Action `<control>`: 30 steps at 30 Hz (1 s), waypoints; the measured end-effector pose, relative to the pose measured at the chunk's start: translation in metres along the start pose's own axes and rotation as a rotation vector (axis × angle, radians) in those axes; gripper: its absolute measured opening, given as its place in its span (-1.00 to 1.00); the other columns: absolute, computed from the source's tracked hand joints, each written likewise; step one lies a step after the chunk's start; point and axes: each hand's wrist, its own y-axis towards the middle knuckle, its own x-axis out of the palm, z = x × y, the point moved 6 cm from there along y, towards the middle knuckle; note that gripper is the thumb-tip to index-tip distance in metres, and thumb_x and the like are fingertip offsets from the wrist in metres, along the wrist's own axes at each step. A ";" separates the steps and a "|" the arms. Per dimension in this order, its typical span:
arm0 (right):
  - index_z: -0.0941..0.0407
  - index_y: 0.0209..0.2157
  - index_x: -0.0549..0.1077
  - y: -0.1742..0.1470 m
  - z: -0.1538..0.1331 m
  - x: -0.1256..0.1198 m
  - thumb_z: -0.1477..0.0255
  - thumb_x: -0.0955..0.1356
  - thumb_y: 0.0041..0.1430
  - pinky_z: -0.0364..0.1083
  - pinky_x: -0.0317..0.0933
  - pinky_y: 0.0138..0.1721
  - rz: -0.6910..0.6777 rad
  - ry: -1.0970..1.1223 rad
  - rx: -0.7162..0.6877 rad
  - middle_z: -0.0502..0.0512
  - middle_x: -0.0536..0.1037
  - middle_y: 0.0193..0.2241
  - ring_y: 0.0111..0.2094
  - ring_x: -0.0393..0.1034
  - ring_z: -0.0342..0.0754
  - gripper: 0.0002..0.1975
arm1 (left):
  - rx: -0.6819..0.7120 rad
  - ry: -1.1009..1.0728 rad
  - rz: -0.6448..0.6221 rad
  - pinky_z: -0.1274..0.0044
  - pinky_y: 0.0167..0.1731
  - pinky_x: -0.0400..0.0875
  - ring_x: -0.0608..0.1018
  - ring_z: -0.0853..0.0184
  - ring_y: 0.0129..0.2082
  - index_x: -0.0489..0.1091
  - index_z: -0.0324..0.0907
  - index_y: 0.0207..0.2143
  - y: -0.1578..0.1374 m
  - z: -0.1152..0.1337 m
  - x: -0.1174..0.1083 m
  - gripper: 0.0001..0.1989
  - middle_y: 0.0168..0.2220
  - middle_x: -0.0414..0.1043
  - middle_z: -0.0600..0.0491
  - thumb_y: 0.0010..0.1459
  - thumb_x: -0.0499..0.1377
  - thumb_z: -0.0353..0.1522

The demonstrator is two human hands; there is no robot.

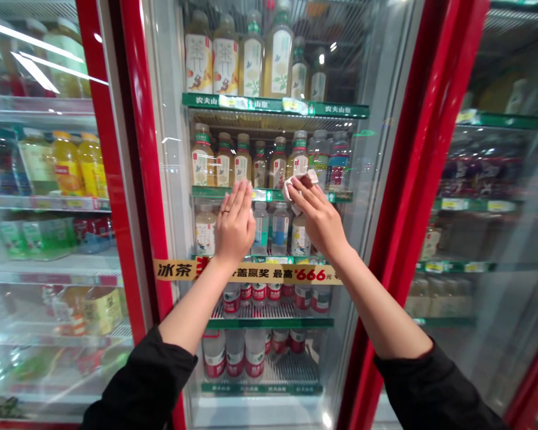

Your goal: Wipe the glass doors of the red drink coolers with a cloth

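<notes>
My left hand (236, 221) lies flat against the glass door (363, 179) of an upright drinks cooler, fingers stretched upward and held close together, a ring on one of them. Nothing that it holds can be made out. To its right, my right hand (319, 218) presses a crumpled white cloth (311, 177) on the same glass. The cloth sticks out past the fingertips and on their left side; the rest is hidden under the palm. Both hands are at the height of the middle shelves, above a yellow printed strip (260, 274) across the door.
Red frames (146, 149) border the door on both sides. Behind the glass, shelves with green edges (275, 106) carry tea bottles (199, 63) and red-labelled water bottles (254, 355). Neighbouring coolers hold more drinks, including orange bottles (67, 167) at the left.
</notes>
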 end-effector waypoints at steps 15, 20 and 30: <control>-0.19 0.56 0.07 -0.015 0.014 -0.009 0.74 0.17 0.45 0.33 0.24 0.54 -0.006 -0.046 0.026 -0.01 0.34 0.50 0.54 0.21 0.10 -0.18 | 0.066 -0.007 -0.112 0.20 0.58 0.19 0.22 0.19 0.58 -0.46 -0.11 0.63 0.014 0.046 0.034 -0.15 0.59 0.09 -0.08 0.51 -0.01 -0.49; -0.15 0.58 -0.02 -0.002 0.004 0.000 0.75 0.14 0.44 0.31 0.21 0.56 0.020 -0.052 0.044 0.02 0.29 0.52 0.56 0.17 0.09 -0.16 | 0.054 -0.005 -0.114 0.21 0.58 0.20 0.23 0.18 0.58 -0.42 -0.13 0.63 0.013 0.048 0.040 -0.18 0.58 0.09 -0.10 0.52 -0.01 -0.47; -0.20 0.59 -0.13 -0.028 0.026 -0.014 0.77 0.14 0.42 0.32 0.25 0.53 0.060 -0.104 0.041 0.03 0.27 0.53 0.53 0.21 0.12 -0.10 | 0.078 0.026 -0.062 0.25 0.54 0.24 0.28 0.19 0.56 -0.43 -0.12 0.63 0.010 0.049 0.039 -0.14 0.57 0.11 -0.09 0.51 0.03 -0.47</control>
